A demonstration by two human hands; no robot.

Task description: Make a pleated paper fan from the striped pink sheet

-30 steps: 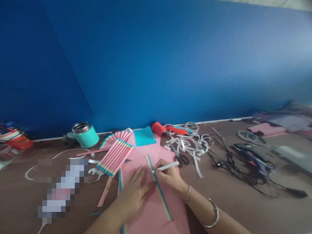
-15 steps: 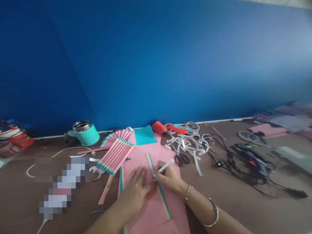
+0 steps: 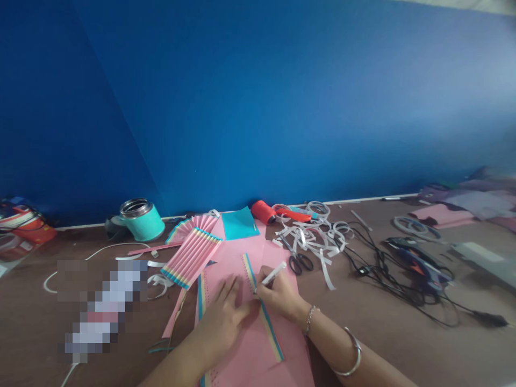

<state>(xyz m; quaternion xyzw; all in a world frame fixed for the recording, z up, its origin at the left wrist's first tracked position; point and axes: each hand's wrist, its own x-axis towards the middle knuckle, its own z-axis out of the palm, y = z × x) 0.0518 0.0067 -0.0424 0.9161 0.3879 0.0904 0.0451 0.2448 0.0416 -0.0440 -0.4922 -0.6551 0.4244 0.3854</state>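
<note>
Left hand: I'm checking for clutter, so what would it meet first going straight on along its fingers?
Sliding over the pink sheet and perhaps its striped edge, the left hand would probably meet the teal sheet first, though depth is hard to judge.

Toward five o'clock we wear two silver-coloured pieces on our right arm (image 3: 322, 336). Nearer the right hand (image 3: 280, 293) sits a slim chain bracelet (image 3: 309, 321) of small links; farther up, a smooth, rounded bangle (image 3: 358, 355) makes a wider, plainer loop. Toward seven o'clock, our left hand (image 3: 223, 312) and left forearm (image 3: 181, 360) are bare.
</note>
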